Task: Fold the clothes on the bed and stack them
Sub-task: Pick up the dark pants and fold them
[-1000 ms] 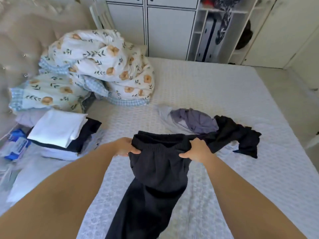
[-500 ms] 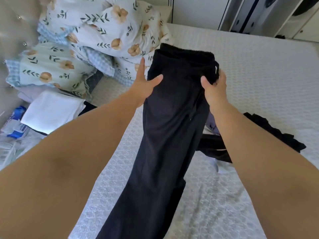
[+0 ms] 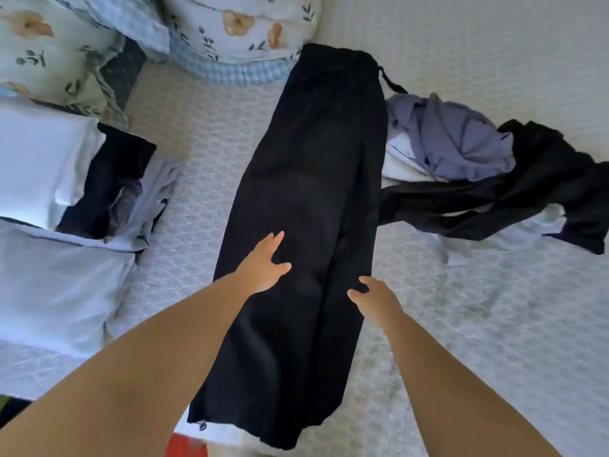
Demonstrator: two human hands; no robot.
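Note:
A pair of black trousers (image 3: 309,179) lies flat and lengthwise on the white bed (image 3: 478,324), waistband at the far end, hems hanging over the near edge. My left hand (image 3: 263,265) is spread with straight fingers over the left leg near mid-length. My right hand (image 3: 372,296) hovers at the trousers' right edge, fingers loosely bent, holding nothing. To the right lie unfolded clothes: a purple garment (image 3: 454,140) and a black garment (image 3: 514,192) on some white cloth. A stack of folded clothes (image 3: 49,159), white on top of dark, sits at the left.
Floral bedding (image 3: 237,24) is heaped at the head of the bed, touching the trousers' waistband. A pale pillow or folded sheet (image 3: 56,288) lies at the near left. Something red (image 3: 184,446) shows below the bed's near edge.
The trousers, held up by the waistband before, now lie spread flat on the bed. Both hands have let go and moved down to mid-leg. The camera has tilted down.

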